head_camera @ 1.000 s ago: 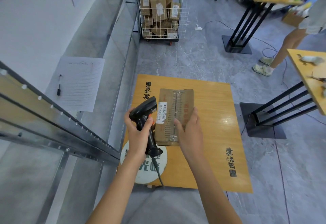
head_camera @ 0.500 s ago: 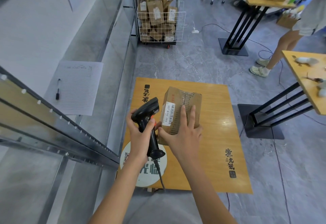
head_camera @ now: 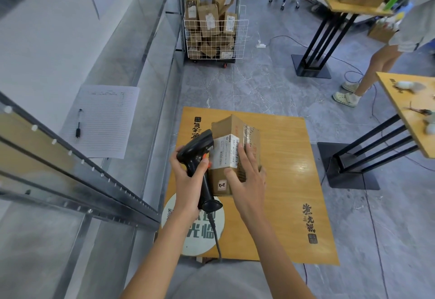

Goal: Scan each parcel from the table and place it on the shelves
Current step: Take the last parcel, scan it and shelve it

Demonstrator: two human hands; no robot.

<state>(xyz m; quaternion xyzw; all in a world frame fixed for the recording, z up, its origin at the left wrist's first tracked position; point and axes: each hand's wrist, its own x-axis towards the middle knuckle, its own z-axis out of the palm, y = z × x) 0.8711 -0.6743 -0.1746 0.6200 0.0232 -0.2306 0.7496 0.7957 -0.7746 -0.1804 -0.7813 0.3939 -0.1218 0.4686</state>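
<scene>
Scanning the parcel (head_camera: 231, 155) near the left edge of the surface (head_camera: 289, 181).

The left hand (head_camera: 188, 181) grips the scanner (head_camera: 200, 157) by its handle, its head just beside the white label (head_camera: 227, 151); the right hand (head_camera: 247, 178) holds the parcel with fingers over the top and thumb on the near side, tipping it so the labelled face turns toward the scanner. To do this well, I judge the parcel should be held steady with the fingers kept off the barcode, which they now partly cover, and the scanner drawn back a little so its beam spans the whole code. The parcel's long axis runs from the near edge toward the far edge, its label facing left and up. The shelves (head_camera: 70, 169) stand left of the surface.
</scene>
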